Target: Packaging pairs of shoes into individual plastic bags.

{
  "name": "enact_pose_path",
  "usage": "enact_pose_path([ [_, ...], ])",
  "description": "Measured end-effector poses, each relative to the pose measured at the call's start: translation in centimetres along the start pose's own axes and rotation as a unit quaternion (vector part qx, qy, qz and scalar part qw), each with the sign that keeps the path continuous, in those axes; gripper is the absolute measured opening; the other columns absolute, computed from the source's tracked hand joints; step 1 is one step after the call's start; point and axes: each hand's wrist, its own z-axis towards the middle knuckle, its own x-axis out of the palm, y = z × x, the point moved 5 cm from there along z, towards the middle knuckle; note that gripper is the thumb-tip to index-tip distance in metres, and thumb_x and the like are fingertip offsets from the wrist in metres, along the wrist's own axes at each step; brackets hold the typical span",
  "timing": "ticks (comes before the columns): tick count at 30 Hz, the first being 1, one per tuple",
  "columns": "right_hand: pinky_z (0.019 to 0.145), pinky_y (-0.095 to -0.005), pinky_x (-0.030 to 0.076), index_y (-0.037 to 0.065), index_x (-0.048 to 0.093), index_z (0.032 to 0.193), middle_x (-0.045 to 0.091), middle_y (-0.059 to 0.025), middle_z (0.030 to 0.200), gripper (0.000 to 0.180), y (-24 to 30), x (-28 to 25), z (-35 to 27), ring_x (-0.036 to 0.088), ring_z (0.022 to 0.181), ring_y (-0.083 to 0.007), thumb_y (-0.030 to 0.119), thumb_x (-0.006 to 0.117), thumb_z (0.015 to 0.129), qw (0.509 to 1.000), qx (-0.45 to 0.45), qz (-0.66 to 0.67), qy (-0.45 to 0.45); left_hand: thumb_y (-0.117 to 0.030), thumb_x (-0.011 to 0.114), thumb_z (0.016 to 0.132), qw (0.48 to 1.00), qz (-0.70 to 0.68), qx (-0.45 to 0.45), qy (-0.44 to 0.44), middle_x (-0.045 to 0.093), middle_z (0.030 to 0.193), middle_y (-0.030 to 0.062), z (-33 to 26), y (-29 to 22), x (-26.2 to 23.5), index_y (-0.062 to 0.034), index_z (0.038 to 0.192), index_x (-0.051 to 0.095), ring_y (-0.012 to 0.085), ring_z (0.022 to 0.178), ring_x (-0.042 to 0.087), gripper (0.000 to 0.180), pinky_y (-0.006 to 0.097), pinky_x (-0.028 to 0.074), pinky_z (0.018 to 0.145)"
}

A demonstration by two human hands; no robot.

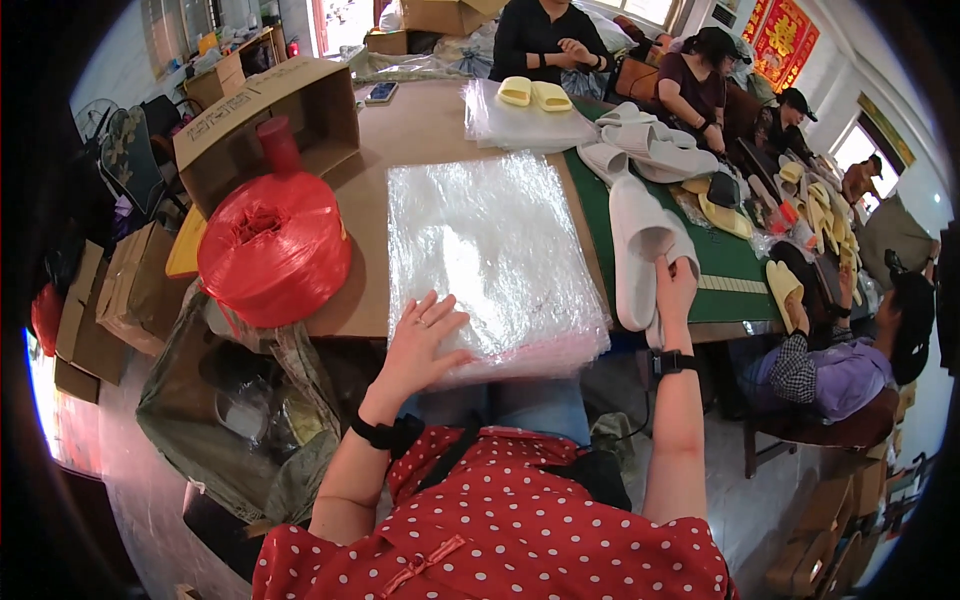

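Observation:
A stack of clear plastic bags (480, 235) lies before me at the table's front, its near edge pinkish and hanging slightly over. My left hand (422, 338) rests on the stack's near left part with fingers spread, holding nothing. To the right, my right hand (676, 290) grips a pair of white slide slippers (636, 235) at the table's near edge; its fingertips are partly hidden inside the strap. Beyond them, more white slippers (655, 145) lie piled on the green mat (608, 222).
A large red roll of plastic twine (290, 270) and an open cardboard box (330, 125) stand left. Yellow slippers (533, 95) sit on another bag stack (500, 125) at the back. Several people are along the right side, one holding a yellow slipper (783, 290). A green sack (185, 400) hangs lower left.

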Motion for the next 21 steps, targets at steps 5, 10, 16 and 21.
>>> enact_pose_path([
  [5,0.059,-0.0437,0.046,-0.002,0.058,0.089,0.061,-0.0181,0.069,0.031,10.8,0.3,-3.2,0.057,0.060,-0.0343,0.026,0.069,0.093,0.993,0.014,0.103,0.057,-0.039,0.077,0.080,1.000,-0.007,-0.001,-0.004,0.052,0.148,0.0135,-0.1,0.1,-0.2,-0.0132,0.127,0.065,0.0392,0.144,0.036,0.056,0.056,0.020,0.121],
  [10,0.069,-0.0492,0.050,-0.002,0.056,0.094,0.064,-0.0226,0.082,0.026,16.5,6.2,-9.5,0.064,0.077,-0.0427,0.022,0.067,0.092,0.968,0.005,0.145,0.204,-0.038,0.077,0.079,1.000,-0.008,0.000,0.006,0.051,0.148,0.0136,0.1,0.0,0.3,-0.0112,0.129,0.064,0.0403,0.144,0.035,0.058,0.057,0.019,0.120],
  [16,0.091,-0.0490,0.045,-0.006,0.057,0.119,0.052,-0.0266,0.113,0.042,17.7,7.8,-12.8,0.052,0.107,-0.0452,0.023,0.069,0.090,0.947,-0.108,0.132,0.272,-0.036,0.078,0.078,1.000,-0.017,-0.001,0.002,0.047,0.151,0.0131,-0.2,0.0,0.2,-0.0110,0.134,0.062,0.0382,0.146,0.033,0.063,0.058,0.018,0.120],
  [21,0.089,-0.0488,0.046,-0.008,0.058,0.118,0.054,-0.0260,0.111,0.050,18.1,7.3,-12.5,0.054,0.106,-0.0431,0.030,0.071,0.089,0.943,-0.201,0.044,0.264,-0.036,0.078,0.078,1.000,-0.002,-0.002,-0.009,0.048,0.150,0.0125,-0.2,-0.1,0.0,-0.0121,0.133,0.063,0.0380,0.145,0.034,0.061,0.058,0.019,0.120],
])
